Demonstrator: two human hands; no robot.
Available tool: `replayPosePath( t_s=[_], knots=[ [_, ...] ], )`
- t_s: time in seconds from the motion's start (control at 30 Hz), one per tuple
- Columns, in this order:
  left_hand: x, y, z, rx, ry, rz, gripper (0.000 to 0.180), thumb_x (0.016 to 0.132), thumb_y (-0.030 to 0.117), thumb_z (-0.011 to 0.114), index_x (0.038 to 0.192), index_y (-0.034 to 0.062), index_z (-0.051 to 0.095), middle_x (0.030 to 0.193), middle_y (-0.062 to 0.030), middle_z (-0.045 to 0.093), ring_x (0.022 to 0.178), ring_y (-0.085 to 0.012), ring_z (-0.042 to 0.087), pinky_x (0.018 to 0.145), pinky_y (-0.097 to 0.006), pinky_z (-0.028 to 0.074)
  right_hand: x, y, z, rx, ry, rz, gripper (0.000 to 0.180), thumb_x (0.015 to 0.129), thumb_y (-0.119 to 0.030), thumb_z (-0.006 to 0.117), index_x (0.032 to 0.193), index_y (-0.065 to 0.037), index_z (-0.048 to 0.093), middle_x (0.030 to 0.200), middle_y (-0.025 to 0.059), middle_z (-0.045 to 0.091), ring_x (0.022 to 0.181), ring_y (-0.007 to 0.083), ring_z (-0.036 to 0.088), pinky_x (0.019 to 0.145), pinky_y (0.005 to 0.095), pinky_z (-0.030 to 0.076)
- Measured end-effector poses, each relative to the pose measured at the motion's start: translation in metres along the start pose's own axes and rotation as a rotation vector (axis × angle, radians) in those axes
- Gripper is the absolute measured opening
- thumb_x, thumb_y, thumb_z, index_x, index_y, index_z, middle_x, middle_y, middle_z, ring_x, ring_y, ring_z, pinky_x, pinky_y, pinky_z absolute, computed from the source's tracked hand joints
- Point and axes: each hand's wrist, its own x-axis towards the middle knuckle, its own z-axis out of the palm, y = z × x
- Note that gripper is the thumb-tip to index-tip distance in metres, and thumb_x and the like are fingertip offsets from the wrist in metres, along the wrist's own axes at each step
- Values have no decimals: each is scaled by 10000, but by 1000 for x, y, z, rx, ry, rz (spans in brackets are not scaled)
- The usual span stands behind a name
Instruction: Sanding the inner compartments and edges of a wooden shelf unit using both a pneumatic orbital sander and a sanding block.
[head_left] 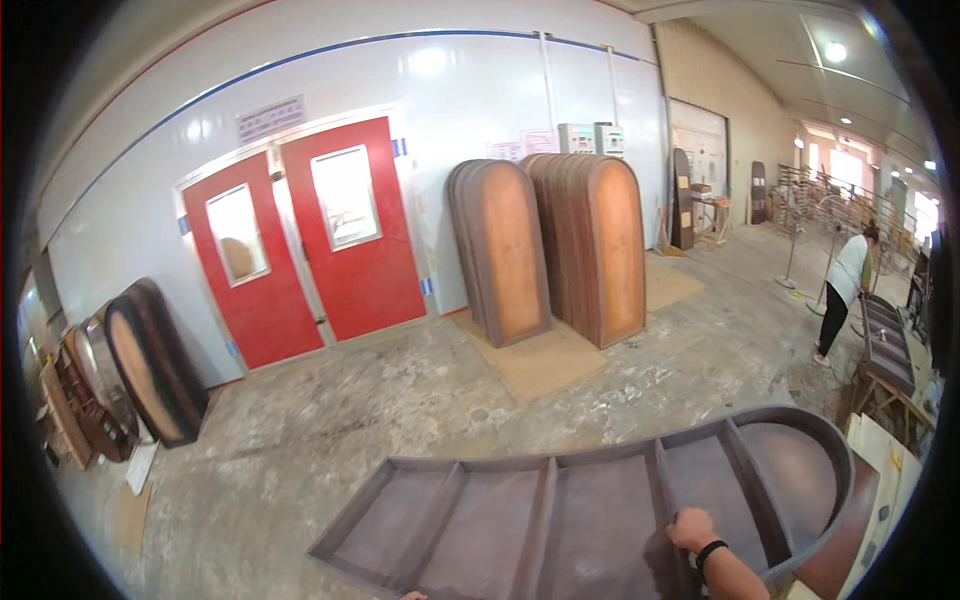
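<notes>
Right hand (692, 528): fingers curled closed over a divider of the arched shelf frame (560, 510), near its rounded end.
Left hand (413, 596): only a sliver at the lower edge; grip cannot be told.
Shelf frame: lying flat, open side up, above the concrete floor (330, 420).
Beyond: arched panels (550, 245) leaning on the wall; red double doors (300, 245).
Far right: a person (842, 290) bending.

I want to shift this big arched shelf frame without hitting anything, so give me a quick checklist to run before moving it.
1. Right hand on a divider of the arched shelf frame: ok.
2. Left hand grip: cannot tell, only a sliver shows at the lower edge.
3. Floor ahead free of obstacles: ok.
4. Person bending at far right, well apart: ok.
5. Leaning arched panels away from the frame: ok.
6. Red double doors shut: ok.
</notes>
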Motion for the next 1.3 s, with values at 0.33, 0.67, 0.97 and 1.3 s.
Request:
replayPosePath(
  t_s=[0.33, 0.67, 0.97, 1.3],
  knots=[
    [219, 259, 129, 528, -122, 402, 327, 1065, 308, 643, 1291, 80, 703, 1248, -135, 705, 1211, -335, 624, 1154, -486, 504, 327, -89, -44, 11, -92, 160, 415, 939, -400, 722, 1017, -22, 875, 1096, 276, 829, 1074, 479, 798, 983, 567, 639],
    [659, 480, 249, -33, -164, -355, 782, 854, 251, 805, 1549, 76, 494, 1567, -266, 534, 1335, -603, 587, 1038, -775, 604, 648, -203, -89, -106, -21, 276, 411, 905, -343, 760, 1012, 44, 853, 1078, 310, 820, 1073, 488, 798, 988, 559, 645],
    [895, 700, 485, 191, -146, -491, 844, 876, 242, 796, 1608, 24, 438, 1604, -292, 499, 1382, -597, 601, 1088, -726, 617, 878, -244, -161, -96, -40, 535, 381, 897, -301, 776, 989, 62, 844, 1124, 308, 821, 1102, 495, 790, 1016, 550, 635],
    [1208, 819, 742, 251, -327, -588, 677, 871, 288, 793, 1453, 29, 564, 1423, -248, 633, 1279, -525, 685, 1069, -720, 612, 1180, -256, -229, -181, -59, 759, 382, 916, -272, 761, 1042, 80, 840, 1101, 343, 802, 1090, 513, 779, 1009, 564, 621]
  ],
)
